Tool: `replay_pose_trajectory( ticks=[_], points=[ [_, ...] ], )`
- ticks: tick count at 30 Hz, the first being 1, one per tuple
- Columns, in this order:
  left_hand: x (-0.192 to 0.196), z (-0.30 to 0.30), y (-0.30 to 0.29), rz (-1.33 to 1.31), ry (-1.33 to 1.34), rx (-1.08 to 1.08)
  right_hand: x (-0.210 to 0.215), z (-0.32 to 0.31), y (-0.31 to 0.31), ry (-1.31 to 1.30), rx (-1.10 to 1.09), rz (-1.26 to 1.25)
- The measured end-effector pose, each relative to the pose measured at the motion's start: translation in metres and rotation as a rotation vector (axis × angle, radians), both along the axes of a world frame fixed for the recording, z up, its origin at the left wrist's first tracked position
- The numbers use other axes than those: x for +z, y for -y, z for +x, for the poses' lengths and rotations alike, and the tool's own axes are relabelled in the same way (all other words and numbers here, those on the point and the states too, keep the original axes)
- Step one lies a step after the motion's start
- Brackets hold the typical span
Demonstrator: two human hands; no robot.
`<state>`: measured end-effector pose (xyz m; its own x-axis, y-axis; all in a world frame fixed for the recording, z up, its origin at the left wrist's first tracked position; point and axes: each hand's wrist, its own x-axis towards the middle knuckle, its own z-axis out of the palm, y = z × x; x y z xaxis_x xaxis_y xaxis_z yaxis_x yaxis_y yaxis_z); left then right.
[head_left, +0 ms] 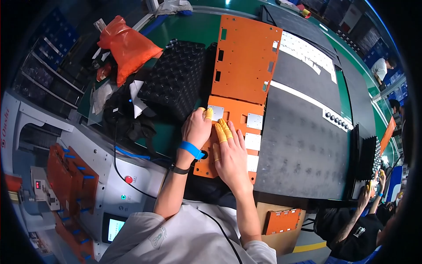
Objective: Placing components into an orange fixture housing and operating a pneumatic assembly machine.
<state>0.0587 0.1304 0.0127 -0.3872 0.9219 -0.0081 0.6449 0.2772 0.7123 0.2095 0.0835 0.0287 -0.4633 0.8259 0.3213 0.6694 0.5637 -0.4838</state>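
An orange fixture lies in front of me, its perforated lid (246, 59) folded back away from its base (232, 108). Several pale rectangular plates sit on the base, among them an upper left plate (215, 112) and a plate on the right (254, 122). My left hand (196, 129) is at the base's left side, fingers curled, with yellow-covered tips against the upper left plate. What those fingers hold, if anything, is hidden. Beside it, my right hand (230, 154) lies over the base with fingers stretched out, some in yellow covers. A blue strap (191, 150) circles my left wrist.
Black stacked trays (176, 75) and an orange bag (127, 48) stand at the left. Dark mats (307, 141) cover the right side. A machine with a red button (128, 179) is at lower left. Another person (351, 229) works at the far right.
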Motion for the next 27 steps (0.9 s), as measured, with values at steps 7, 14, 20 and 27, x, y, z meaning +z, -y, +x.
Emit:
replay_pose_trajectory(
  ticks=[7,14,20,27],
  points=[
    [0.005,0.007,0.012,0.259,-0.096,-0.021,-0.004,0.01,0.005,-0.319,-0.138,-0.039],
    [0.036,0.008,0.054,0.068,1.287,-0.241,0.004,0.017,0.012,-0.643,-0.183,0.041],
    [0.035,0.003,0.081,-0.315,1.688,-0.279,0.025,0.012,0.019,-0.719,-0.082,0.115],
    [0.026,0.001,0.082,-0.343,1.89,-0.47,0.031,0.014,0.026,-0.735,-0.103,0.072]
  ],
)
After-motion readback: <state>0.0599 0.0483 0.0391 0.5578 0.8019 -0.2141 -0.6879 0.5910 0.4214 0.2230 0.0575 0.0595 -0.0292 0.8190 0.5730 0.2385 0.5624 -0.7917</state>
